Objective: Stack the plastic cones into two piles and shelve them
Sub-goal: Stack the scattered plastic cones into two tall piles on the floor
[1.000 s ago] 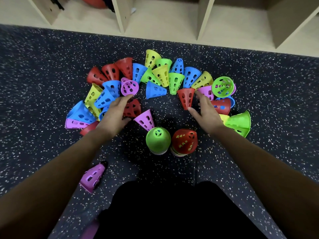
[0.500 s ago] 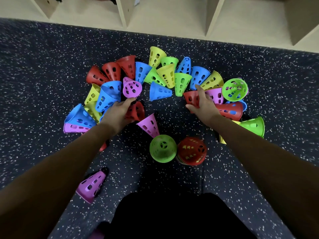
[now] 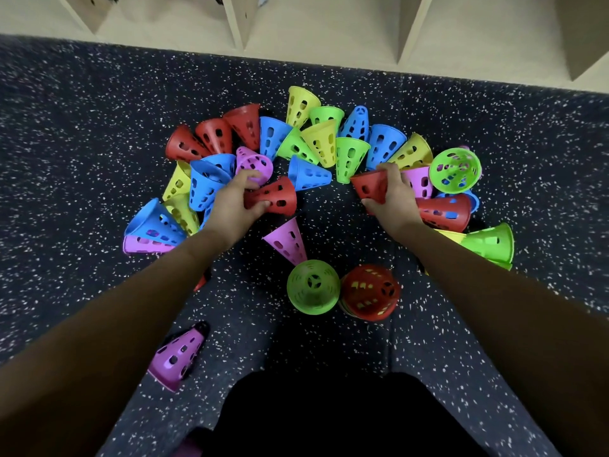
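Observation:
Several plastic cones in red, blue, green, yellow and purple lie scattered in an arc on the dark speckled floor. My left hand [image 3: 235, 201] grips a red cone [image 3: 280, 196] lying on its side. My right hand [image 3: 393, 194] grips another red cone [image 3: 369, 188] by its wide end. In front of me stand two upright piles: one topped by a green cone [image 3: 313, 286], one topped by a red cone [image 3: 370, 291]. A purple cone [image 3: 288, 240] lies between my hands and the piles.
A lone purple cone [image 3: 176, 356] lies near my left forearm. Wooden shelf compartments [image 3: 240, 24] with dividers run along the far edge of the floor [image 3: 82, 110]. My dark-clothed legs fill the bottom of the view.
Both hands were resting flat among the cones; each has now closed round a red cone and lifted it slightly. The left red cone has come out from under the hand.

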